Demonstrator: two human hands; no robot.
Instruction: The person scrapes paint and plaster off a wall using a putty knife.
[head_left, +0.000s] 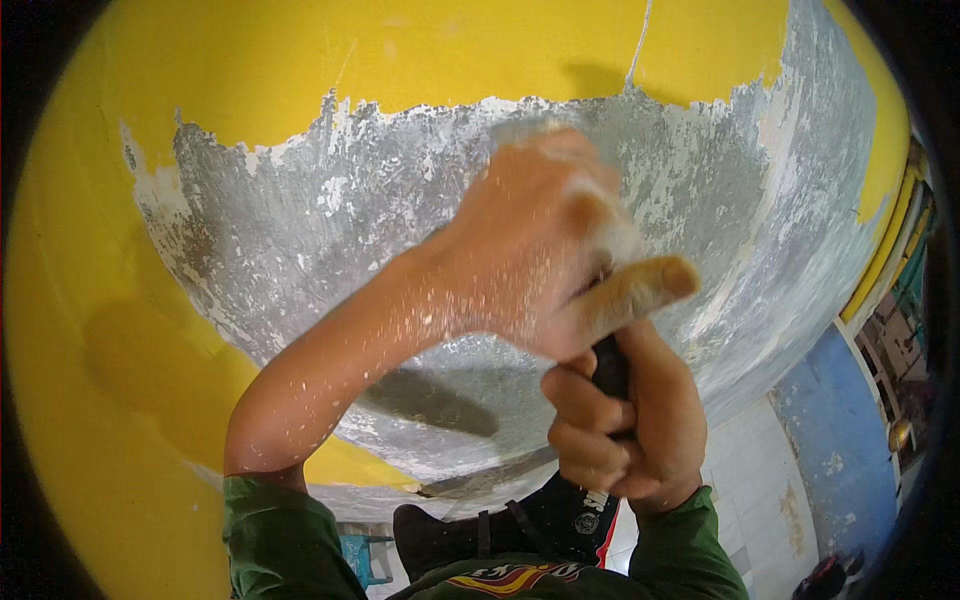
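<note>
In front of me is a wall with yellow paint (465, 52), worn back to a broad grey patch (285, 195) with ragged white edges. My right hand (645, 427) grips the black handle (611, 367) of a scraper-like tool, low and right of centre. Above it, my left hand (540, 240) is closed around the upper part of the same tool, its thumb sticking out to the right. A blurred greyish edge (525, 131), probably the tool's blade, shows past my left knuckles, against the upper grey patch. My left hand hides most of the tool's head. Pale flakes speckle my left forearm (360, 345).
A thin crack (640, 45) runs up the yellow paint. Below me are a teal plastic stool (364, 559) and pale floor tiles (739, 465). At the right stands a blue-painted wall section (832, 420), with cluttered objects (896, 337) beyond it.
</note>
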